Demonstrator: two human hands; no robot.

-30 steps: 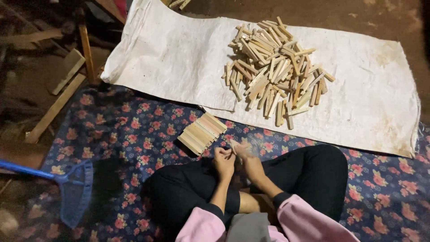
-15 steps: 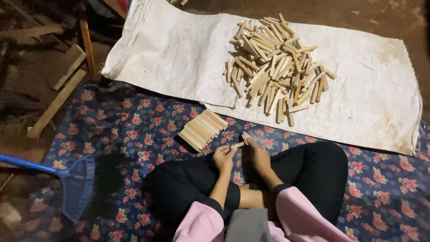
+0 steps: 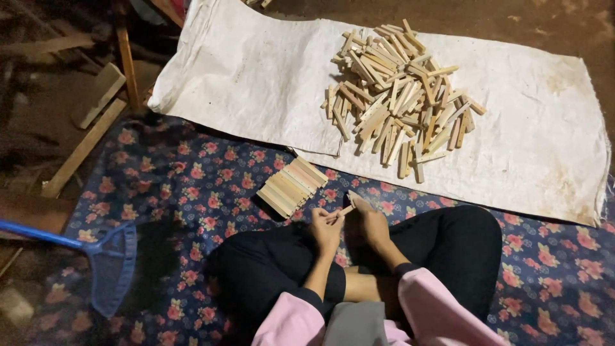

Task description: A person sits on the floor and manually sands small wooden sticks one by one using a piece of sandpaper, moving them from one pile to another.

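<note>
I sit cross-legged on a dark floral mat (image 3: 192, 192). My left hand (image 3: 325, 229) and my right hand (image 3: 370, 221) are together over my knees, both gripping one short pale wooden stick (image 3: 343, 210) between them. Just ahead of my hands lies a neat row of similar sticks (image 3: 291, 186) laid side by side on the mat. Farther off, a loose heap of several wooden sticks (image 3: 400, 96) rests on a white woven sack (image 3: 243, 83) spread flat.
A blue plastic rake-like tool (image 3: 102, 263) lies at the left on the mat's edge. Wooden planks and offcuts (image 3: 96, 122) are scattered on the dirt floor at the far left. My black-clad legs (image 3: 448, 256) fill the lower middle.
My hands stay together on the stick, shifting only slightly. The view has drifted a little; the row and the heap have not moved.
</note>
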